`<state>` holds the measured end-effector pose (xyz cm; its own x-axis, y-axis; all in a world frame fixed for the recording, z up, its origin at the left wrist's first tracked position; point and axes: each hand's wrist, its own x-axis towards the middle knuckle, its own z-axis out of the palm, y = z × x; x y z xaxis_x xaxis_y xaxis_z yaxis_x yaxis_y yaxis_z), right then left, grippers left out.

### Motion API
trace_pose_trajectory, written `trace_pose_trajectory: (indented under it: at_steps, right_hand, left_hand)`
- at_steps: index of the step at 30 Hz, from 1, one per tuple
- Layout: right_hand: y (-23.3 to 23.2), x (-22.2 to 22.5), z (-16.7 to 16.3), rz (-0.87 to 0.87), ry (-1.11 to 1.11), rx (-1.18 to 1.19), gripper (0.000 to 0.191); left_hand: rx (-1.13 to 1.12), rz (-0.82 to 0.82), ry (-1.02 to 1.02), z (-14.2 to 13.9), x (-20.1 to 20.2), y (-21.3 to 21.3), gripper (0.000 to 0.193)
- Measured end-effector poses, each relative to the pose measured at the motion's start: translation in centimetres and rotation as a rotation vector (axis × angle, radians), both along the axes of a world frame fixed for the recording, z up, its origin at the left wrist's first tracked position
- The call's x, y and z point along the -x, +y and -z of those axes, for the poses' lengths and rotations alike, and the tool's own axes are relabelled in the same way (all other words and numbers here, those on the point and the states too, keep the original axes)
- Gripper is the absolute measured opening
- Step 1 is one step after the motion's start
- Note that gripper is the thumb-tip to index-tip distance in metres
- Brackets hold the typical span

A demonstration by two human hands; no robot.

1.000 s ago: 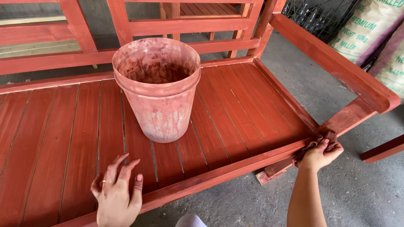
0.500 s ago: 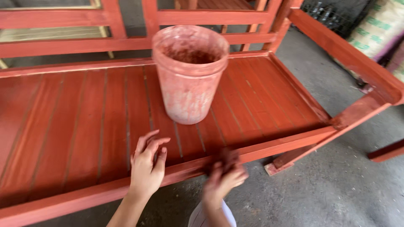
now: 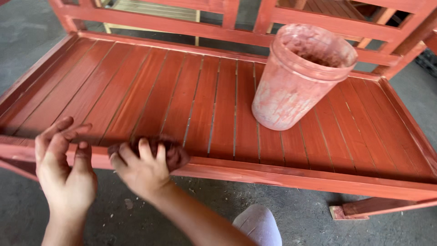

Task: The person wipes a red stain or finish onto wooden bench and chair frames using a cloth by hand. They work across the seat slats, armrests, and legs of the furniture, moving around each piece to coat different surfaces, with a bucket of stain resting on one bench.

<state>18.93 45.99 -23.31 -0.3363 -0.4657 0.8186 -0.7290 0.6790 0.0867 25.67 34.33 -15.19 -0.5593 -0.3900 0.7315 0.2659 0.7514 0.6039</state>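
Observation:
A red-stained wooden bench with a slatted seat (image 3: 195, 95) fills the view. My right hand (image 3: 141, 168) presses a dark, stain-soaked rag (image 3: 170, 152) against the seat's front rail (image 3: 296, 175). My left hand (image 3: 63, 168) rests on the same rail further left, fingers spread and holding nothing. A plastic bucket (image 3: 296, 82), smeared with reddish stain, stands on the slats to the right, well away from both hands.
The bench's backrest rails (image 3: 227, 27) run along the top. Grey concrete floor (image 3: 296, 214) lies below the front rail. My knee in light cloth (image 3: 259, 225) shows at the bottom. A bench leg end (image 3: 350, 212) sticks out at the lower right.
My right hand has moved from the bench's right corner leftward along the front rail with the rag. My left hand shifted left too, and my view swung left.

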Motion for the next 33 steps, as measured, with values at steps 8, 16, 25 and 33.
trace_pose_trajectory:
  at_steps: [8,16,25,33]
  right_hand:
    - [18.4,4.1,4.7,-0.295,0.365,-0.58,0.018]
    - [44.3,3.6,3.2,-0.155,0.304,-0.813,0.022]
    - [13.8,4.5,9.5,-0.515,0.208,-0.692,0.022]
    - [0.5,3.2,10.6,-0.471,0.294,-0.685,0.022]
  left_hand:
    - [-0.16,0.032,-0.1,0.1,2.1,2.9,0.031]
    - [-0.089,0.096,-0.17,1.9,4.0,5.7,0.031]
    - [-0.004,0.066,-0.126,2.0,2.2,4.9,0.031]
    - [0.071,-0.029,-0.098,0.6,-0.1,2.9,0.029]
